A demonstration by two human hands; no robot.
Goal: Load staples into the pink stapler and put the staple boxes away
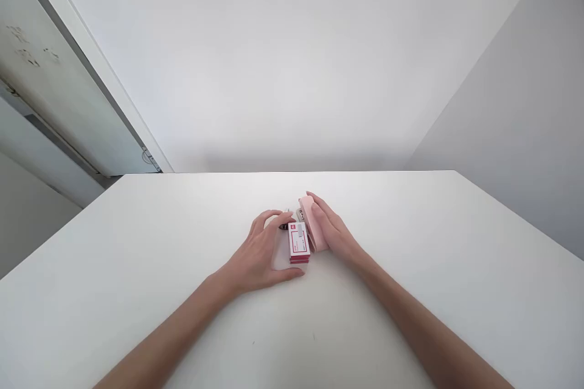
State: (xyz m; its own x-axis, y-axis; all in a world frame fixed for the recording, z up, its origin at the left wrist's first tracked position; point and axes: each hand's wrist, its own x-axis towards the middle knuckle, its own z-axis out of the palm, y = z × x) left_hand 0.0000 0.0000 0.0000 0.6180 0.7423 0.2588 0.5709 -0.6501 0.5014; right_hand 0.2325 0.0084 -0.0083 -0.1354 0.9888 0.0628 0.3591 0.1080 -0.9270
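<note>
In the middle of the white table lies a small stack of white-and-red boxes (pixel 299 240) with printed labels. My left hand (pixel 260 252) curves around the stack from the left, thumb and fingers spread apart, with its fingertips near the far end and its thumb near the close end. My right hand (pixel 332 231) is closed on a pink case (pixel 310 222), which stands tilted along the right side of the boxes. Behind the stack, partly covered by my left fingers, is a small dark item (pixel 283 227). A pale object with dark circles (pixel 300 214) shows between the boxes and the case.
The white table (pixel 137 255) reaches back to a plain white wall (pixel 296 73). A grey wall (pixel 515 103) stands on the right. Beyond the table's left edge is a door frame with a hinge (pixel 150 158).
</note>
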